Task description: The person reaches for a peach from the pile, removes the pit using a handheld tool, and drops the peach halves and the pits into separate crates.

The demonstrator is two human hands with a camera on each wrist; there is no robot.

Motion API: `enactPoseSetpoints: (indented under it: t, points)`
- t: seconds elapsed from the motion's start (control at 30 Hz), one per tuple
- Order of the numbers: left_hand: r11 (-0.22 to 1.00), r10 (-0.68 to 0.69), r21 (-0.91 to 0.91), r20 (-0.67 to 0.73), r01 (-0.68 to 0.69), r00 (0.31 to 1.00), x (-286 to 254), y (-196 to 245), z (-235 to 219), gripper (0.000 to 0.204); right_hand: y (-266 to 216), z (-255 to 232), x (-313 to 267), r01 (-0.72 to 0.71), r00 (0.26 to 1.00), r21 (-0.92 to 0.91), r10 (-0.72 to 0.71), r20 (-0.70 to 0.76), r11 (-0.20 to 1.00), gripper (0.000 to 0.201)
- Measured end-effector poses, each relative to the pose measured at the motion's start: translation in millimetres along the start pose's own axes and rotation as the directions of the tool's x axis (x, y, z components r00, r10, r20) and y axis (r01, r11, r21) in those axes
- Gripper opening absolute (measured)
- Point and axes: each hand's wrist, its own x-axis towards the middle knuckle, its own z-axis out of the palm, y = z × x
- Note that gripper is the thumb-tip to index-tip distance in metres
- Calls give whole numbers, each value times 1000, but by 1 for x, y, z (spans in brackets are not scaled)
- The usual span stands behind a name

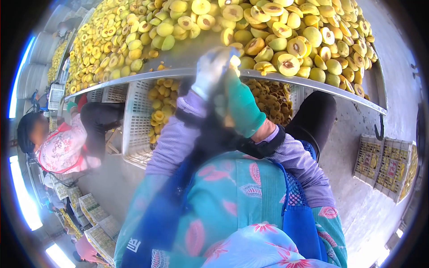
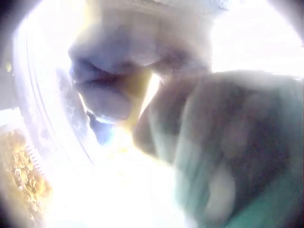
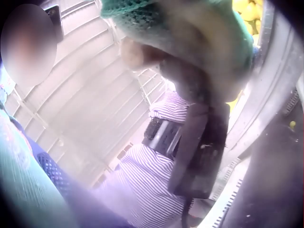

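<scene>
My left hand (image 1: 208, 73), in a whitish glove, grips a yellow piece of peach (image 2: 135, 90) between curled fingers. Close against it is my right hand (image 1: 241, 100) in a green glove, its fingers bent toward the fruit in the left wrist view. Both hands are blurred at the front edge of a metal table (image 1: 178, 56). Heaped on that table are yellow peaches (image 1: 288, 64), many halved with brown centres. I cannot tell what the right hand holds, as its palm side is hidden.
Below the table edge, a white crate (image 1: 136, 118) holds yellow fruit, beside a heap of brownish pieces (image 1: 270, 98). Another person (image 1: 67, 147) sits at the left. Filled crates (image 1: 385, 167) stand on the floor at right, and more crates (image 1: 100, 223) stand at lower left.
</scene>
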Motion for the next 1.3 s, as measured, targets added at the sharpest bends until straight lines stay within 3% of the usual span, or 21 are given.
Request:
enactPoseSetpoints:
  t: [0.03,0.13,0.23,0.3,0.37,0.43,0.47,0.5,0.53,0.6,0.67,0.73,0.77,0.83,0.93,0.97,1.0,1.1,1.17,1.2,1.3]
  points:
    - [915,-225,-346,-16,206,974,-3,1,5,20,-7,3,-4,-46,999,7,46,-8,999,48]
    - [953,183,254,-43,-166,982,-9,-12,8,20,-15,-8,-1,-146,988,12,145,44,989,46]
    - [945,212,261,-36,-195,977,-14,-14,4,25,-3,-12,4,-213,965,150,183,187,965,45]
    - [997,-55,47,40,53,998,-8,-2,0,24,-4,-12,1,-291,926,242,210,313,925,45]
    - [991,61,110,89,-71,994,-3,0,-4,23,-10,-12,-2,-417,845,273,259,469,867,44]
    - [746,501,395,199,-537,842,3,1,-6,26,-6,-20,5,-511,764,350,227,604,785,43]
    - [955,288,67,44,-290,957,-2,4,-3,22,-7,-24,9,-556,719,374,203,665,743,42]
    - [954,9,-300,-19,-15,1000,-13,18,2,23,-8,-23,9,-569,657,355,149,739,742,41]
    - [745,-278,-625,29,234,960,-20,26,3,27,-7,-20,6,-584,586,342,91,805,736,41]
    - [984,-117,-153,-141,95,983,-28,13,-18,20,-6,-17,2,-606,473,297,34,880,737,40]
    - [955,-18,283,-257,93,966,-49,4,-60,22,-9,-24,-5,-614,403,232,47,914,754,36]
    - [831,-236,372,-437,414,868,-49,-3,-118,30,29,-69,19,-692,596,376,195,779,616,35]
    - [707,-455,272,-531,653,715,-39,-15,-143,33,43,-85,27,-699,670,464,274,690,544,34]
    - [667,-48,701,-296,251,954,-20,-17,-135,47,37,-82,16,-417,887,386,276,370,823,31]
    - [426,-103,883,-167,195,981,43,6,-31,59,23,-66,4,25,989,94,-38,140,995,28]
    - [419,-438,859,-93,294,894,60,35,1,53,21,-66,7,188,974,-3,-186,128,982,27]
    - [509,-274,836,-70,206,959,68,-9,15,55,19,-71,10,341,937,-193,-316,149,920,28]
    - [436,-203,900,73,24,976,84,-23,24,70,16,-90,25,542,810,-641,-542,225,544,34]
    - [662,-439,709,106,242,892,81,-20,5,78,16,-93,37,518,793,-716,-576,197,468,36]
    - [725,-538,583,147,366,830,79,-16,-2,82,14,-86,43,499,810,-621,-580,85,605,26]
    - [680,-604,513,-14,524,797,76,-25,11,83,9,-79,58,519,796,-487,-605,-26,703,32]
